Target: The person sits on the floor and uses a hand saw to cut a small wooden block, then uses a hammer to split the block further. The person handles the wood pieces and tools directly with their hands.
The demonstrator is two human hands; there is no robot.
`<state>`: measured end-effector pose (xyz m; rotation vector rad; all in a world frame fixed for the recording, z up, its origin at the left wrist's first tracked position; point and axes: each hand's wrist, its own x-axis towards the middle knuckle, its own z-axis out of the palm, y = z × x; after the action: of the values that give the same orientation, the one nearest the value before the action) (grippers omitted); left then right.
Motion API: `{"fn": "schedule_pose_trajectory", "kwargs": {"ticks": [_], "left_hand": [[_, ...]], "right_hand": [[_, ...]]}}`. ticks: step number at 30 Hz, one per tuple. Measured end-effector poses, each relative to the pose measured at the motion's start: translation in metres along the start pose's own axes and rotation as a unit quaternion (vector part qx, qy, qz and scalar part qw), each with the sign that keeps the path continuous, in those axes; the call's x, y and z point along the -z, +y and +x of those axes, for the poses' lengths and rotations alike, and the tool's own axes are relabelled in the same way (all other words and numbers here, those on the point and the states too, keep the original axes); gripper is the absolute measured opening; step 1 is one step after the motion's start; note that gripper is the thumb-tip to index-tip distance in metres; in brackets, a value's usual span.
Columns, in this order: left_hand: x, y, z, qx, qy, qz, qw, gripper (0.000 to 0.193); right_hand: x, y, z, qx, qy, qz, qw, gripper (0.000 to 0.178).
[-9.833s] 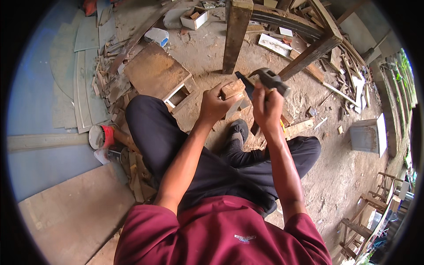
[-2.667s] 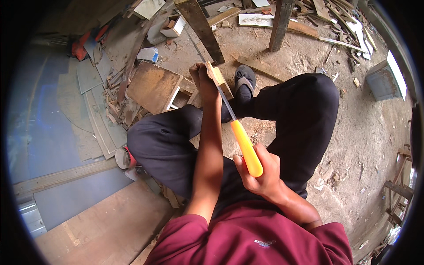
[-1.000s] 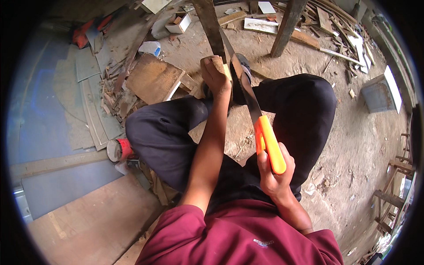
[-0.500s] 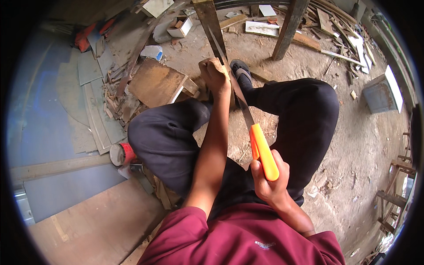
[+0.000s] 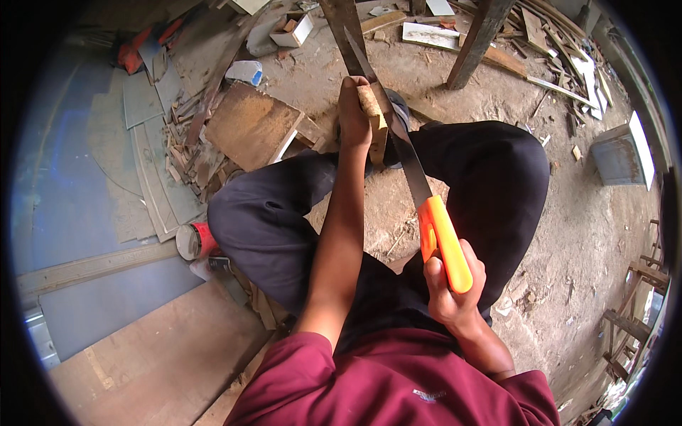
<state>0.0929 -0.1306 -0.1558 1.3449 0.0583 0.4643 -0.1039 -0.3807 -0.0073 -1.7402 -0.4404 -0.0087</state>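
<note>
orange-handled saw (image 5: 415,170), right hand (image 5: 455,302) gripping | toothed edge (image 5: 408,176) beside wood block (image 5: 371,105), left hand (image 5: 354,119) gripping | knees (image 5: 522,153) apart

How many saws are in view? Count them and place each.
1: the saw, its orange handle in the right grip, its blade beside the wooden piece in the left grip. Scrap wood could hide others.

The single view looked down from the person's head, through the left one of two side-by-side fisheye cameras. The shirt (image 5: 391,380) lay nearest, along the lower edge; beyond it came the right hand (image 5: 457,305), then the left hand (image 5: 353,121), with floor (image 5: 568,234) spreading around. Straight edges bowed toward the dark rim.
</note>
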Motion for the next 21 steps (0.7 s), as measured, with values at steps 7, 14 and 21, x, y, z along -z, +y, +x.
{"fn": "schedule_pose_trajectory", "kwargs": {"ticks": [7,14,21], "left_hand": [[-0.012,0.031,0.011,0.186,0.139,-0.151,0.961,0.069],[-0.034,0.042,0.003,0.172,0.22,-0.176,0.944,0.064],[-0.01,0.035,0.006,0.149,0.24,-0.214,0.935,0.049]], "right_hand": [[-0.001,-0.005,0.003,-0.012,-0.012,-0.017,1.0,0.018],[0.003,-0.01,-0.001,-0.024,-0.033,-0.025,0.999,0.02],[0.005,-0.009,-0.001,-0.026,-0.044,-0.011,0.999,0.019]]}}
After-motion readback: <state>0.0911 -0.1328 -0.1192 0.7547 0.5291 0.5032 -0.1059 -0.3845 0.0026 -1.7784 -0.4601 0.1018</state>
